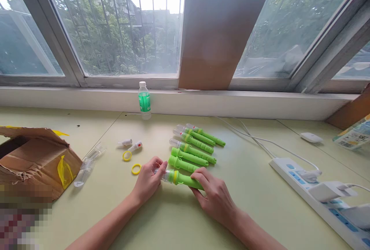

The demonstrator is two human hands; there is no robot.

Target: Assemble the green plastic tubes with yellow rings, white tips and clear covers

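Observation:
My left hand (148, 182) is closed round the clear plastic end of a green light stick (186, 179). My right hand (215, 194) grips the same stick's green handle. A yellow ring sits at the joint between clear tip and handle. Just beyond lie several similar sticks in a row: some carry clear tips, like the finished-looking stick (192, 151), while two bare green handles (187, 156) show open threaded ends. Left of them are two yellow rings (136, 169) and two white parts (135, 146) with small clear ends. Further left lie ribbed clear tubes (84, 172).
An open cardboard box (40, 165) with yellow film stands at the left. By the sill is a green-labelled bottle (144, 101). A white power strip (306, 194) with plugs and cables runs along the right, near a small white device (311, 137). Cardboard (219, 30) leans on the window.

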